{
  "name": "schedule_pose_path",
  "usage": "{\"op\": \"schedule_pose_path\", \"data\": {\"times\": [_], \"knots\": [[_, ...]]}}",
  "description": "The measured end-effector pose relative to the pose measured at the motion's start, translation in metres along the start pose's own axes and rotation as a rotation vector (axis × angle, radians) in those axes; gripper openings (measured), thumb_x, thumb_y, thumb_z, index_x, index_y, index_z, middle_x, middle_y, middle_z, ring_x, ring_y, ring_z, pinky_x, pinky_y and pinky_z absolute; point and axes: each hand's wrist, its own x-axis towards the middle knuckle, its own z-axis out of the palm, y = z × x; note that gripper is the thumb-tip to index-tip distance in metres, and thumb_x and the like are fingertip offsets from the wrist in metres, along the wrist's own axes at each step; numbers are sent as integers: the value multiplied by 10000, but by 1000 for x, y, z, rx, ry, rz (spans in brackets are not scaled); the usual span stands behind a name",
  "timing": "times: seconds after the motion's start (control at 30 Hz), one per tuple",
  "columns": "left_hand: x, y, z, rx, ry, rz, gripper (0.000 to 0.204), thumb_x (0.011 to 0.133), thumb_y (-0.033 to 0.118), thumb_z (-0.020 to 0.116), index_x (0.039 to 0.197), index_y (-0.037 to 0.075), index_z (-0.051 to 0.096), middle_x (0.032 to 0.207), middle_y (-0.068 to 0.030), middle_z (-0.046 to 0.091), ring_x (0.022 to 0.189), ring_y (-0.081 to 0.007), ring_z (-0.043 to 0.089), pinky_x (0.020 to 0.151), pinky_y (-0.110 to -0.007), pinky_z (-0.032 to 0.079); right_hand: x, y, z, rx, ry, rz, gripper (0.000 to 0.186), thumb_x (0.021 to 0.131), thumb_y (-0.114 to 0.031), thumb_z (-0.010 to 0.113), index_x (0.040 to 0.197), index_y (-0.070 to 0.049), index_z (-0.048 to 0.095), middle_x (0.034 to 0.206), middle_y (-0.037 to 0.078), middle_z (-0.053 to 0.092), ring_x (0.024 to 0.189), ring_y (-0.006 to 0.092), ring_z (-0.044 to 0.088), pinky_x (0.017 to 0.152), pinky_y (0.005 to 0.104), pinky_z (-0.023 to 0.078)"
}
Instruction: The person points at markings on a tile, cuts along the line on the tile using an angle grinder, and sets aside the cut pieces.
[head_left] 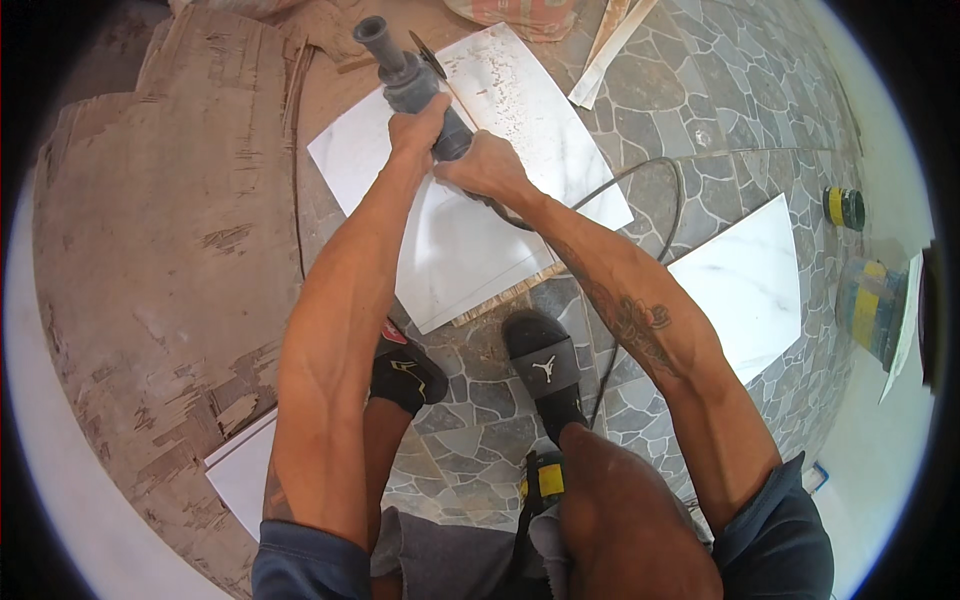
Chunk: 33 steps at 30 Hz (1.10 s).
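A dark grey angle grinder with a thin cutting disc and a tube-like side handle sits over a white marbled tile, near its far edge. My left hand is closed round the grinder's body. My right hand grips its rear end, where a black cord loops off to the right. A line crosses the tile's near part, and reddish dust lies on the far right part. The tile rests on a piece of wood. The hands hide part of the grinder.
A plywood sheet covers the left floor. More white tiles lie right and lower left. Wooden strips and sacks are at the back. Containers stand by the right wall. My sandalled feet are on stone-patterned flooring.
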Motion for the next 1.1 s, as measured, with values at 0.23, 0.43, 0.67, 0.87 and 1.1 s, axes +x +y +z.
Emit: {"op": "schedule_pose_path", "data": {"times": [0.23, 0.43, 0.67, 0.87, 1.1], "knots": [[-13, -8, 4, -14, -7, 47, 589, 793, 293, 806, 1125, -155, 617, 1072, -183, 678, 904, -245, 674, 796, -365, 553, -15, 7, -7, 38, -47, 5, 513, 658, -415, 739, 790, 80, 694, 720, 199, 700, 681, 303, 724, 632, 389, 572], [-24, -23, 3, -23, -4, 27, 547, 808, 267, 793, 1095, -164, 618, 1042, -184, 679, 888, -243, 673, 795, -373, 557, -35, 13, -8, 65, -72, 9, 513, 671, -425, 750, 767, 72, 668, 664, 171, 683, 605, 282, 707, 598, 390, 570], [-34, -32, 7, 5, 26, 16, 460, 778, 252, 798, 1026, -118, 683, 1017, -179, 705, 892, -234, 670, 789, -362, 526, -40, 31, 2, -3, 36, -62, 625, 676, -441, 759, 914, 123, 634, 701, 188, 690, 594, 286, 701, 590, 387, 573], [-22, -14, 2, -39, -9, 37, 518, 800, 249, 796, 1081, -151, 624, 1031, -177, 677, 858, -237, 674, 757, -366, 562, -27, 10, -7, 70, -102, 32, 573, 677, -416, 737, 869, 118, 658, 720, 208, 693, 648, 306, 715, 636, 393, 576], [-11, -3, 2, -8, -21, 44, 577, 786, 286, 807, 1114, -151, 620, 1060, -175, 680, 900, -242, 675, 803, -361, 553, -13, 2, -7, 26, -33, -3, 497, 672, -381, 722, 830, 89, 693, 729, 201, 701, 682, 299, 725, 630, 380, 574]]}}
